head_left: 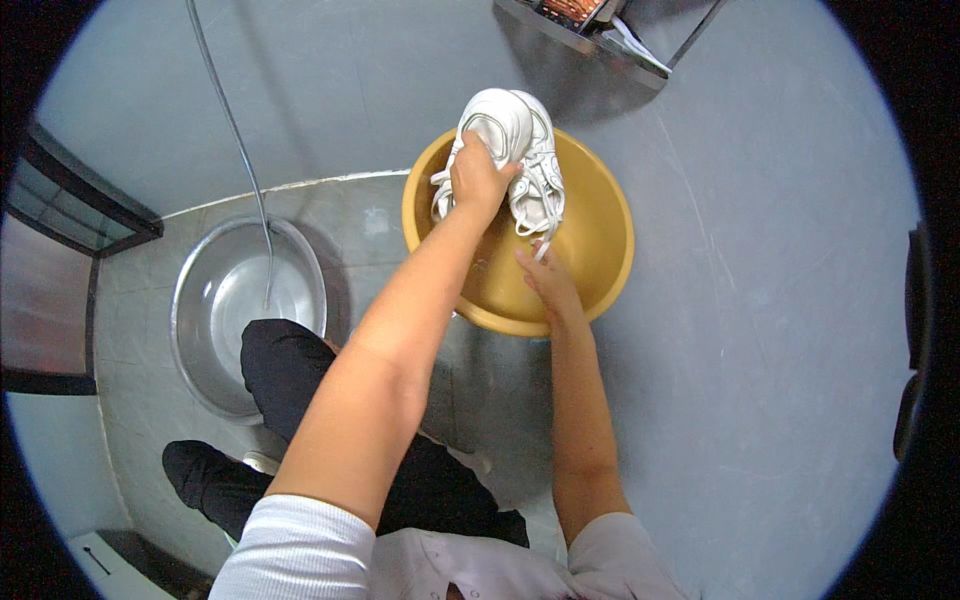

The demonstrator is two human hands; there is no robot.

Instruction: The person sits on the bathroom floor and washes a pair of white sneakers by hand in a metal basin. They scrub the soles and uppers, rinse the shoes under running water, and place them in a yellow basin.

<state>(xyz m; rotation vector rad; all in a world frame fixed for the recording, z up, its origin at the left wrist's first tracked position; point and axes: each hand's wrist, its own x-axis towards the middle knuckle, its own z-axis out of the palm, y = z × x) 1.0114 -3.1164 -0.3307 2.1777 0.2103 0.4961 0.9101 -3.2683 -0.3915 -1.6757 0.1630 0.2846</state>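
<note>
A pair of white lace-up sneakers is held together over the far side of a mustard-yellow plastic basin [600,300]. My left hand [480,176] grips the left sneaker [506,116], with the fingers over its upper and the thumb towards the other shoe. Against it lies the right sneaker [551,169], its opening facing me and its laces loose. Below that opening, my right hand [551,277] is over the basin, touching a dangling white shoelace [541,251]. Whether its fingers pinch the lace is unclear. Part of the left sneaker is hidden behind my left hand.
A round metal basin [176,330] stands to the left, with a thin grey hose [232,120] running down into it. Beyond the yellow basin is a dark rack [585,41] holding items. A dark-framed panel [90,199] stands at far left. Black-trousered legs [292,367] are between the basins and me.
</note>
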